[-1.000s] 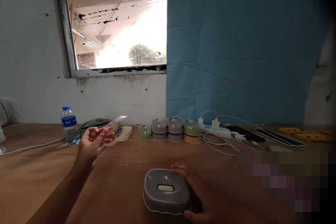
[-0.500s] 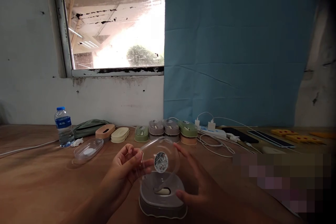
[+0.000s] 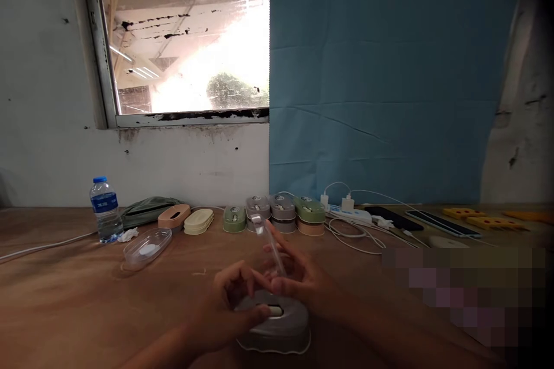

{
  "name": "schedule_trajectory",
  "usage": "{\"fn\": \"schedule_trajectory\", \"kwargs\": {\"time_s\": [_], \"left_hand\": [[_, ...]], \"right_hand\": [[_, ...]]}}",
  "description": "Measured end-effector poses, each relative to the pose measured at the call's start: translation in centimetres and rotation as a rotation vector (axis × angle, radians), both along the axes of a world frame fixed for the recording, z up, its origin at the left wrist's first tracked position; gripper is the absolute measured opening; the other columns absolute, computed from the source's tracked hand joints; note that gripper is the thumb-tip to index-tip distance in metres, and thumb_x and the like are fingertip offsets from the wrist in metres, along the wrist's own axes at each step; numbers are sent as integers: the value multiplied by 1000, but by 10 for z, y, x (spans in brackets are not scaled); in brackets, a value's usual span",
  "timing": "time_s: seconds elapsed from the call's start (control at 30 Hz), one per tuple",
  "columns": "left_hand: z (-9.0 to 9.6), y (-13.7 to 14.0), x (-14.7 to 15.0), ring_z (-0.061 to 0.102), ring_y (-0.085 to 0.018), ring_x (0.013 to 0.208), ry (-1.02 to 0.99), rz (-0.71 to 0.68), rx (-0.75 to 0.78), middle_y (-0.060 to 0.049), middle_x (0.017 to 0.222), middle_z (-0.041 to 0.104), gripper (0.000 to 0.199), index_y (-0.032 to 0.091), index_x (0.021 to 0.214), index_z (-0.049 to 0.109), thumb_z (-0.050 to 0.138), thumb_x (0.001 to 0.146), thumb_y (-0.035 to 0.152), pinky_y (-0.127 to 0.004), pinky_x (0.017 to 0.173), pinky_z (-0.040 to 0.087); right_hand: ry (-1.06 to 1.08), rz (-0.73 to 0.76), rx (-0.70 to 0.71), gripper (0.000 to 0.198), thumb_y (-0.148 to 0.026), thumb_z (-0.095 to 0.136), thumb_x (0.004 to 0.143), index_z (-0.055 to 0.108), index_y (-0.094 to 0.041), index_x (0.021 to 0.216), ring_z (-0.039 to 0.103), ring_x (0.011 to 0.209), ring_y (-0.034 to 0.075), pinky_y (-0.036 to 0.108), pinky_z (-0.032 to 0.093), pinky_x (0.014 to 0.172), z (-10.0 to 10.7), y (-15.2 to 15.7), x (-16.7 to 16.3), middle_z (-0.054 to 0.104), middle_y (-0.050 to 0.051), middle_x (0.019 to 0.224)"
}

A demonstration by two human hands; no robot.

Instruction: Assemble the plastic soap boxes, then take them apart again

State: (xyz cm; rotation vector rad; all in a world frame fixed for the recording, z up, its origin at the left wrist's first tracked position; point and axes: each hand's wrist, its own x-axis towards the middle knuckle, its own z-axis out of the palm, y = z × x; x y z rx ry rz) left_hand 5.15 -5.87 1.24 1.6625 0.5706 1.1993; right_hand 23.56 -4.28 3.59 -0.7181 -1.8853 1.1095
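A clear plastic lid (image 3: 275,251) stands nearly edge-on above a grey oval box (image 3: 283,331). My right hand (image 3: 303,279) grips this lid, fingers behind it and thumb at its lower edge. My left hand (image 3: 236,305) is over the left side of the box, thumb and bent fingers apart. Its thumb tip is at the slot in the box top, where a pale piece (image 3: 276,311) shows. The left fingertips come close to my right thumb; whether they touch the lid I cannot tell. The round sticker on the lid is out of sight.
Behind my hands stand a small green box (image 3: 234,219), grey boxes (image 3: 283,210) and a green-topped box (image 3: 309,213). Further left are cream oval pieces (image 3: 198,222), a peach box (image 3: 173,217), another clear lid (image 3: 148,248) and a water bottle (image 3: 105,210). Cables (image 3: 355,234) and phones (image 3: 441,223) lie right.
The clear lid has turned from facing me to nearly edge-on, now in my right hand. My left hand has let go of its left edge and moved right and down, over the grey box.
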Motion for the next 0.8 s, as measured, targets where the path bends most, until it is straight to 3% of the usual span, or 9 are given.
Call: {"fn": "schedule_trajectory", "kwargs": {"time_s": [0.07,0.13,0.23,0.33,0.53,0.8], "left_hand": [[-10,19,-19,55,-20,97,-71,64,-1,-6,91,62,19,17,70,43,61,71,21,-31,84,41],[-24,43,-37,53,-20,102,-148,251,-45,-6,95,61,15,18,74,45,56,75,27,-32,89,37],[-42,73,-54,53,-21,100,-82,334,-257,-8,96,62,22,18,79,46,53,73,38,-34,89,36],[-49,79,-56,56,-21,92,81,276,-387,-8,87,64,30,17,83,46,53,70,44,-35,85,37],[-37,48,-41,52,-17,92,274,-14,-299,-2,93,57,34,19,95,46,62,68,32,-28,81,36],[-38,45,-37,50,-16,88,298,-20,-288,-1,88,55,35,18,94,44,64,67,31,-26,76,37]], "right_hand": [[-118,-31,188,87,-41,73,55,32,-27,131,50,103,25,38,37,90,-1,0,9,49,6,118],[-274,-59,328,83,-37,77,48,44,-25,123,46,108,28,39,33,94,-5,1,17,51,6,119],[-454,-83,386,75,-40,76,46,52,-23,115,44,111,30,42,30,97,-17,4,22,50,8,121],[-530,-47,368,72,-43,73,49,53,-22,114,40,115,30,42,29,97,-31,9,23,46,10,126],[-595,49,235,74,-40,70,57,41,-29,124,31,123,27,39,29,99,-32,8,30,29,5,136],[-632,121,301,88,-32,73,48,35,-26,127,33,121,26,36,30,98,-31,9,35,28,6,132]]}}
